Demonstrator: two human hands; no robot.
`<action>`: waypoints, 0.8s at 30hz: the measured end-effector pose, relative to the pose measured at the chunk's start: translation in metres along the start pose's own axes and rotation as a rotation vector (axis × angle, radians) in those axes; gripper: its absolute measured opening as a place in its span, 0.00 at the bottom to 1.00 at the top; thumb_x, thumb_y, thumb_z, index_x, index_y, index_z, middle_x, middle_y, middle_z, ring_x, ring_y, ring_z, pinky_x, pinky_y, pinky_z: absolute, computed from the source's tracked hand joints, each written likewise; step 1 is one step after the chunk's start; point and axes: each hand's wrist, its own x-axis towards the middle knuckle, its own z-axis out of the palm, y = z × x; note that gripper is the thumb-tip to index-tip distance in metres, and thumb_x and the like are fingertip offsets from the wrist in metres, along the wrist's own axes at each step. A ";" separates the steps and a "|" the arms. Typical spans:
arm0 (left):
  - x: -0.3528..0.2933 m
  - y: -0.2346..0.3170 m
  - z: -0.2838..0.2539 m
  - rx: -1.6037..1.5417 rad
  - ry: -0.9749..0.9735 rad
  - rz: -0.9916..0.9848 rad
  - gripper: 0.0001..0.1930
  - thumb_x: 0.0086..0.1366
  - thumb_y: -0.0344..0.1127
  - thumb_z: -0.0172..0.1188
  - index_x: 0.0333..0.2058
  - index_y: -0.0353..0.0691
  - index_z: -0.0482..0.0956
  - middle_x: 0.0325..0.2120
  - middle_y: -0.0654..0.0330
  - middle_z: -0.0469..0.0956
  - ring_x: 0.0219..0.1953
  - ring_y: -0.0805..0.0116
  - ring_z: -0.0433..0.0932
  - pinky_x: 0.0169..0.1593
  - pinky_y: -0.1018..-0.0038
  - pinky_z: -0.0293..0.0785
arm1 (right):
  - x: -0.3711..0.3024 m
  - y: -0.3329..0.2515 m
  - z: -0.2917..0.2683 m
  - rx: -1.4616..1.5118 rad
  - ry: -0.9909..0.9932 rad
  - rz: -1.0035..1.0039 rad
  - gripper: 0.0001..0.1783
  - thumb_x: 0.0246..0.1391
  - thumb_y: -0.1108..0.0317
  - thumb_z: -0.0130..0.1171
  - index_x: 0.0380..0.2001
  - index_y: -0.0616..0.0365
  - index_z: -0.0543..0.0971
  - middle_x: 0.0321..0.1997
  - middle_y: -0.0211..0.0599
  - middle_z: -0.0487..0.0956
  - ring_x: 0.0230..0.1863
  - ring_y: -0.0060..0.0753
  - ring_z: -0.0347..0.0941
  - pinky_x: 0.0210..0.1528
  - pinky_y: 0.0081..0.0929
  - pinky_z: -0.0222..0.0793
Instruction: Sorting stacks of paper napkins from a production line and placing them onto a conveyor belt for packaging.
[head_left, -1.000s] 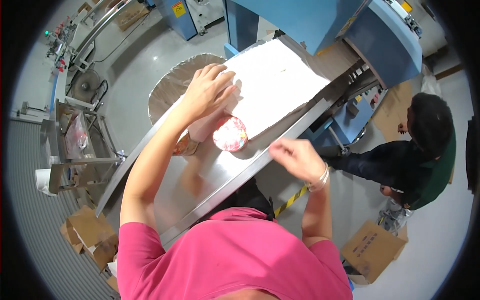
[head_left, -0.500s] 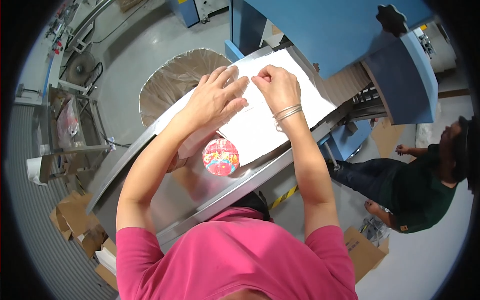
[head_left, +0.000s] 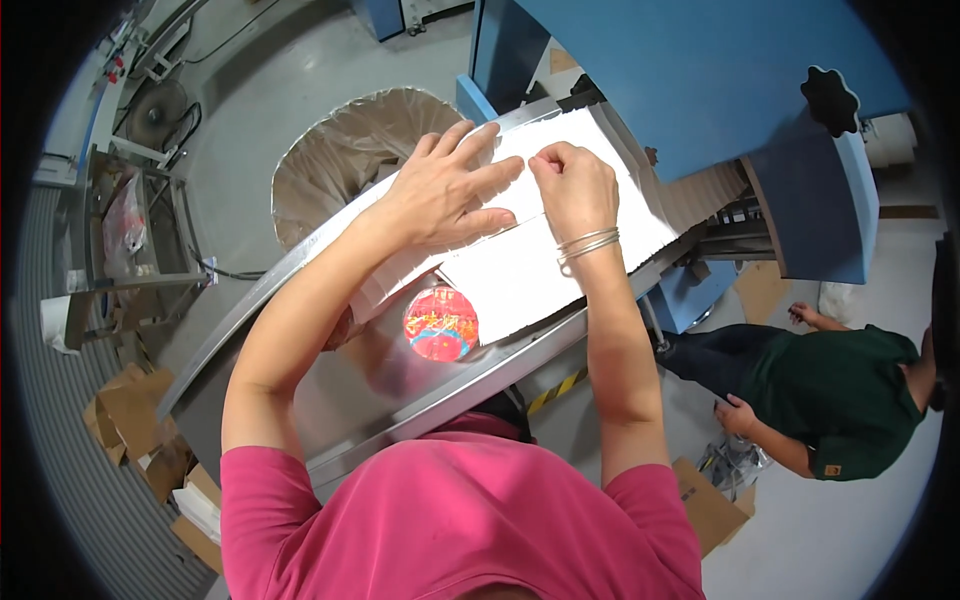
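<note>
White sheets (head_left: pixel 520 285) lie on a sloping metal table (head_left: pixel 400 385), beneath both hands. My left hand (head_left: pixel 440 195) rests on them with its fingers spread and its thumb pointing right. Just to its right, my right hand (head_left: pixel 577 195) has thumb and fingertips pinched together over the sheets; whatever is in the pinch, if anything, is hidden. Bracelets circle that wrist. Close to the sheets' near left corner sits a round red label or packet (head_left: pixel 440 325) with yellow and blue print, shiny on top.
A blue machine (head_left: pixel 690 80) with a black star knob (head_left: pixel 830 100) stands at the far right of the table. Beyond the table's left edge is a lined bin (head_left: pixel 330 150). A person in dark green (head_left: pixel 840 400) is at the right. Cardboard boxes (head_left: pixel 145 420) stand lower left.
The view has shifted slightly. My left fingers are spread a little more, and my right fingertips are curled tighter. The person at the right has changed posture, with a hand now nearer the lap.
</note>
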 end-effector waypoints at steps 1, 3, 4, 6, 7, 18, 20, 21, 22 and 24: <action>-0.001 -0.001 0.000 0.001 -0.001 -0.002 0.28 0.58 0.63 0.51 0.52 0.56 0.72 0.57 0.45 0.63 0.59 0.42 0.60 0.56 0.53 0.59 | -0.001 0.001 0.003 -0.027 0.029 -0.038 0.07 0.50 0.65 0.61 0.30 0.57 0.81 0.31 0.41 0.80 0.33 0.41 0.78 0.36 0.32 0.74; -0.004 -0.002 -0.001 -0.008 -0.008 -0.014 0.28 0.58 0.62 0.51 0.52 0.55 0.72 0.57 0.44 0.63 0.59 0.43 0.59 0.56 0.53 0.59 | -0.003 -0.001 0.004 -0.025 0.060 -0.069 0.06 0.50 0.66 0.61 0.30 0.56 0.80 0.31 0.40 0.80 0.32 0.40 0.78 0.35 0.32 0.74; -0.004 -0.002 -0.002 -0.010 -0.007 -0.013 0.28 0.58 0.62 0.51 0.52 0.55 0.72 0.57 0.44 0.63 0.59 0.43 0.59 0.56 0.53 0.59 | -0.005 -0.002 0.004 -0.027 0.094 -0.097 0.06 0.51 0.66 0.60 0.31 0.55 0.79 0.30 0.38 0.79 0.32 0.40 0.77 0.34 0.32 0.74; -0.003 0.000 -0.005 -0.029 -0.025 -0.012 0.28 0.58 0.61 0.52 0.52 0.53 0.72 0.57 0.44 0.63 0.59 0.43 0.59 0.56 0.53 0.59 | -0.008 0.001 0.006 -0.045 0.133 -0.209 0.05 0.51 0.67 0.59 0.31 0.54 0.79 0.30 0.36 0.78 0.31 0.39 0.77 0.33 0.33 0.74; -0.002 0.000 -0.005 -0.031 -0.023 -0.008 0.28 0.58 0.61 0.52 0.52 0.53 0.72 0.57 0.44 0.63 0.59 0.43 0.59 0.56 0.53 0.59 | -0.009 0.003 0.006 -0.064 0.173 -0.322 0.04 0.51 0.68 0.58 0.31 0.52 0.79 0.29 0.35 0.76 0.31 0.38 0.76 0.32 0.33 0.73; 0.000 0.002 -0.009 -0.071 -0.051 0.005 0.25 0.58 0.57 0.54 0.47 0.47 0.73 0.58 0.46 0.60 0.61 0.44 0.55 0.57 0.52 0.57 | -0.021 -0.012 0.001 -0.213 0.109 -0.204 0.07 0.49 0.63 0.61 0.32 0.48 0.83 0.32 0.32 0.75 0.36 0.35 0.73 0.35 0.32 0.72; -0.001 0.000 -0.009 -0.070 -0.054 0.005 0.25 0.58 0.58 0.54 0.47 0.47 0.73 0.58 0.46 0.60 0.61 0.44 0.55 0.58 0.52 0.56 | -0.017 -0.014 0.003 -0.238 0.087 -0.169 0.06 0.49 0.63 0.62 0.31 0.48 0.83 0.32 0.32 0.75 0.37 0.35 0.74 0.35 0.33 0.72; -0.002 0.000 -0.008 -0.071 -0.056 0.005 0.25 0.58 0.58 0.54 0.46 0.46 0.73 0.58 0.47 0.60 0.61 0.43 0.55 0.58 0.52 0.55 | -0.014 -0.014 0.005 -0.245 0.083 -0.164 0.06 0.48 0.64 0.62 0.31 0.48 0.83 0.32 0.33 0.75 0.37 0.36 0.74 0.35 0.33 0.72; -0.002 -0.001 -0.009 -0.071 -0.055 0.005 0.25 0.58 0.58 0.54 0.46 0.46 0.73 0.58 0.47 0.60 0.61 0.43 0.55 0.58 0.52 0.55 | -0.013 -0.014 0.006 -0.255 0.082 -0.158 0.06 0.48 0.64 0.63 0.30 0.48 0.83 0.33 0.33 0.76 0.37 0.36 0.74 0.36 0.34 0.72; -0.005 -0.002 -0.009 -0.052 -0.047 0.032 0.25 0.59 0.57 0.53 0.46 0.43 0.73 0.57 0.49 0.62 0.62 0.46 0.55 0.59 0.52 0.54 | -0.012 -0.016 0.004 -0.279 0.059 -0.162 0.07 0.47 0.64 0.63 0.32 0.49 0.82 0.34 0.33 0.75 0.38 0.36 0.73 0.36 0.34 0.72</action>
